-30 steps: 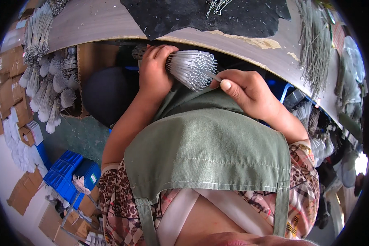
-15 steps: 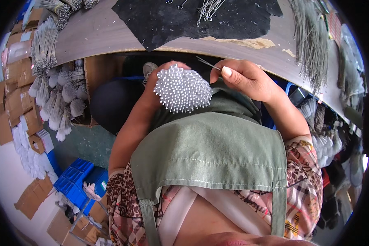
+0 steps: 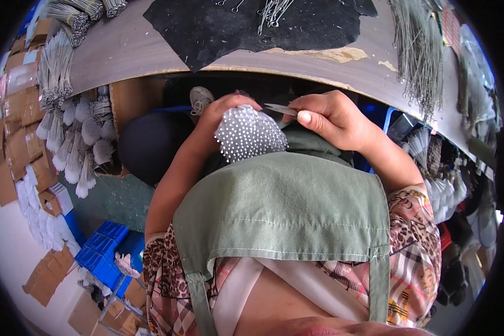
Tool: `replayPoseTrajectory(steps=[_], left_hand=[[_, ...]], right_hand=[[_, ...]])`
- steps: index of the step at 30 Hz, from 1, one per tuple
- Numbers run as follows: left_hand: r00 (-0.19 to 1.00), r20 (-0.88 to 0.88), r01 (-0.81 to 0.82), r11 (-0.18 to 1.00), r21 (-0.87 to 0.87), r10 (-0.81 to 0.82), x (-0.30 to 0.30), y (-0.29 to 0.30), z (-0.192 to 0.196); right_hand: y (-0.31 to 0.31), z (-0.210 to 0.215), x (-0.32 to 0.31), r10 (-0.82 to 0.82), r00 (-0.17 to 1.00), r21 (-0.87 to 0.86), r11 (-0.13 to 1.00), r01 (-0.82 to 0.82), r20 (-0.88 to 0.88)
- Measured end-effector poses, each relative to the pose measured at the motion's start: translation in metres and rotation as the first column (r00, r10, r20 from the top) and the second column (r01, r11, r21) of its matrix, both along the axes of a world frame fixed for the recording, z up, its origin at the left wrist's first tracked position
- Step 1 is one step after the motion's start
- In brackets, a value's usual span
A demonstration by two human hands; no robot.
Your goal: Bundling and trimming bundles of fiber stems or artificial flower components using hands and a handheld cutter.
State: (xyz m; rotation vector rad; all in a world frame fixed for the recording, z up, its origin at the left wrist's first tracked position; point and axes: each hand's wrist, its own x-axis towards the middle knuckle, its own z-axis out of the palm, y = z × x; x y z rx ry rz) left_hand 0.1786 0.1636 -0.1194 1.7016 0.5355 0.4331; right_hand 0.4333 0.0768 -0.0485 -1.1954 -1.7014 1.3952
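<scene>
Two bare forearms are extending past a green apron, both bending inward so that the hands are meeting ahead of the lap, under the table's near edge. The left hand is curling over the far side of a bundle of white-tipped rods, its visible fingers lying close together; where its thumb is pressing, I cannot tell. The bundle is pointing its dotted end up toward the wearer, just above the apron's upper part. The right hand is turning its knuckles outward and pinching a few thin grey pieces between thumb and forefinger, their tips pointing left, near the bundle; whether they are touching it is unclear. As far as things are showing, most of the rods are already sitting gathered in the left grip, while the pinched pieces are standing out separately. Farther off, loose looped wires are lying on a black mat, belonging to no bundle. Beyond the left arm, white-ended brush bundles are standing grouped, seemingly finished, and grey wire bundles are resting on the table.
</scene>
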Motion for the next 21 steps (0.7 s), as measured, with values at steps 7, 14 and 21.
replayPoseTrajectory(steps=[7, 14, 21], left_hand=[[1.000, 0.022, 0.002, 0.991, 0.133, -0.005, 0.002, 0.000, -0.001], [0.999, 0.038, -0.003, 0.992, 0.123, -0.002, 0.003, 0.000, 0.000], [1.000, 0.019, 0.000, 0.992, 0.126, -0.002, 0.002, 0.000, 0.002]], right_hand=[[-0.014, 0.005, -0.004, -0.036, 0.995, 0.069, 0.997, 0.030, 0.089], [-0.013, 0.011, -0.002, 0.020, 0.984, 0.041, 0.999, -0.028, 0.179], [-0.013, 0.009, -0.003, 0.032, 0.978, 0.046, 0.998, -0.042, 0.207]])
